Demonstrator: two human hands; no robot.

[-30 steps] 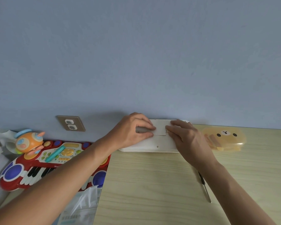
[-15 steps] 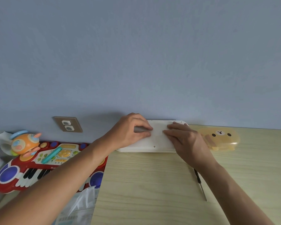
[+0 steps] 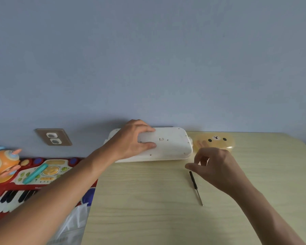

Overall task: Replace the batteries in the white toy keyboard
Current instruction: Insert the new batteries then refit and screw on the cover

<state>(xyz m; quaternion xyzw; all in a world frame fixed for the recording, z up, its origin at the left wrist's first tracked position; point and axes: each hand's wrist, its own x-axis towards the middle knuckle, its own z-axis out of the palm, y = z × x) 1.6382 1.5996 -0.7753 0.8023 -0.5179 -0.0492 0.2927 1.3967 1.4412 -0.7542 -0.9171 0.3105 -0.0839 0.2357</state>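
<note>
A white toy keyboard [image 3: 168, 145] lies face down along the far edge of a pale wooden desk [image 3: 148, 200], against a blue-grey wall, with its smooth underside and a small latch or screw recess showing. The left hand [image 3: 131, 140] rests across the keyboard's left half, thumb and fingers closed over what looks like the battery cover, pressing or gripping it. The right hand [image 3: 217, 167] hovers apart from the keyboard, near the desk's middle, fingers loosely curled and empty, thumb and forefinger a little apart just above the black handle of a small screwdriver [image 3: 195, 187] lying flat on the desk. A translucent yellow bear-faced box [image 3: 214, 141] sits just beside the keyboard's right end. Off the desk's left edge sits a red toy piano [image 3: 30, 177] with an orange round figure [image 3: 3, 161]. Judging from this, the likely next move is picking up the screwdriver. It could roll away under a careless pinch, and the keyboard, overhanging the desk's left edge, could tip or slide if the left hand presses unevenly.
</note>
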